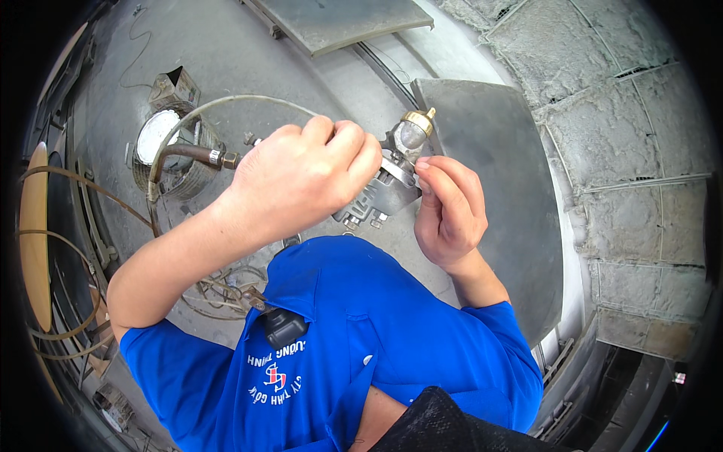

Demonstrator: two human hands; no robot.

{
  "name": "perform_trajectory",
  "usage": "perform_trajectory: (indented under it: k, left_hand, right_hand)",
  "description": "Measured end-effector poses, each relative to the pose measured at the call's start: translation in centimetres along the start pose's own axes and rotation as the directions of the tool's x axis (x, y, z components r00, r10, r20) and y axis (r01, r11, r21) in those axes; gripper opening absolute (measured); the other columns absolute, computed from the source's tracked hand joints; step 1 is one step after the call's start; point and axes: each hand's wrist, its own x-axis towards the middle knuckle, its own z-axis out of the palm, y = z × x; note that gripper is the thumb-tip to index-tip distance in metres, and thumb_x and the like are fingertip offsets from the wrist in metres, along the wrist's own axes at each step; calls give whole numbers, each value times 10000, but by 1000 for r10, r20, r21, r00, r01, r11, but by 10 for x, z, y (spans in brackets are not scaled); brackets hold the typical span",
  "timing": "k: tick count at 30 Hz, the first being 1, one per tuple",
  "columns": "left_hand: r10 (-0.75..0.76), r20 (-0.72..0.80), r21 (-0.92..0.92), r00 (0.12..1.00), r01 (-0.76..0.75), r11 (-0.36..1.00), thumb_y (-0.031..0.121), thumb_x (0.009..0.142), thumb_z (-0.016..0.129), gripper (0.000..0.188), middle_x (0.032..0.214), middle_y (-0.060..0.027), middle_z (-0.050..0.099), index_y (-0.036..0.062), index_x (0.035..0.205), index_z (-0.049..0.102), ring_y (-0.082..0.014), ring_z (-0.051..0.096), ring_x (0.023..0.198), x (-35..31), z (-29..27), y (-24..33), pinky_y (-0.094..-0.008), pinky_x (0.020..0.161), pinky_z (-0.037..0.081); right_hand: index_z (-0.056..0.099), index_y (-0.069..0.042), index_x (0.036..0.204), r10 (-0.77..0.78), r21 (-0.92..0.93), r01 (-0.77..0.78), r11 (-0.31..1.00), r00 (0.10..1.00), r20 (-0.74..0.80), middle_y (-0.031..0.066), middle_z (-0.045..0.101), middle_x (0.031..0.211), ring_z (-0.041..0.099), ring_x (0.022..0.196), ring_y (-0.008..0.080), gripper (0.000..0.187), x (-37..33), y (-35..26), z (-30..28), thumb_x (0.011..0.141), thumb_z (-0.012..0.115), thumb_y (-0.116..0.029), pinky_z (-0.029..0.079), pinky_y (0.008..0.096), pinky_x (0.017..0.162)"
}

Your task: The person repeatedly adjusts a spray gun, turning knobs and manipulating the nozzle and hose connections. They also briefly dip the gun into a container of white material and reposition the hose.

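In front of my chest is a grey metal device (393,197) with several small fittings along its lower edge. At its far end sits a rounded silver head (410,135) with a brass-coloured cap (419,121). My left hand (312,169) is closed over the device's left side, and the fingers hide what they grip. A flat silver metal strip (398,172) shows just right of those knuckles. My right hand (452,211) is closed, thumb and forefinger pinched together at the strip's right end. What lies between these fingertips is too small to make out.
A brown hose (188,152) with a metal coupling and a thin pale hose (248,97) run in from the left. Behind them stand a round bucket (160,134) and an open metal can (175,88). A dark panel (501,203) lies at right, another (346,21) beyond.
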Motion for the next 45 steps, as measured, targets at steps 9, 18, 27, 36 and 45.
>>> perform_trajectory:
  k: [9, 18, 27, 36, 45]
  left_hand:
    - [10, -23, 28, 1000, -9, 1000, 205, 773, 681, 250, 812, -24, 558, 57, 973, 656, -143, 620, 700, 1, 1, 4, -248, 509, 513]
    - [6, -10, 4, 1000, -6, 1000, 214, 772, 680, 264, 801, -22, 564, 55, 982, 658, -144, 626, 696, 1, 6, 5, -260, 528, 528]
    - [-46, -20, -56, 999, 45, 997, 159, 753, 674, 249, 798, -10, 506, 66, 981, 635, -147, 565, 692, 1, 8, 7, -280, 545, 505]
    - [-47, -35, -65, 998, 45, 997, 170, 750, 677, 268, 806, -16, 530, 60, 993, 644, -151, 581, 695, 2, 3, 7, -276, 534, 516]
    - [3, 7, 18, 1000, -3, 1000, 211, 764, 681, 276, 806, -18, 563, 56, 990, 662, -139, 621, 703, 4, -1, 5, -245, 520, 517]
  right_hand:
    - [720, 30, 1178, 151, 65, -146, 987, 986, -72, 165, 698, 1093, 684, 871, 227, 294, -13, -4, 5, 904, 729, 137, 556, 315, 703]
    - [742, 19, 1206, 376, 185, -360, 914, 925, -58, 124, 687, 1085, 645, 835, 152, 245, -24, -15, 10, 975, 689, 80, 519, 268, 679]
    - [738, 30, 1229, 545, 421, -460, 782, 832, -104, 102, 670, 1110, 618, 868, 131, 229, -30, -24, 20, 1026, 635, 46, 509, 260, 742]
    - [731, 37, 1210, 420, 275, -386, 880, 904, -76, 115, 666, 1099, 626, 841, 150, 230, -19, -22, 8, 998, 649, 72, 513, 279, 708]
    - [708, 47, 1141, 185, -8, -187, 982, 977, -103, 153, 679, 1032, 635, 834, 195, 216, -10, -21, 6, 950, 660, 135, 510, 291, 666]
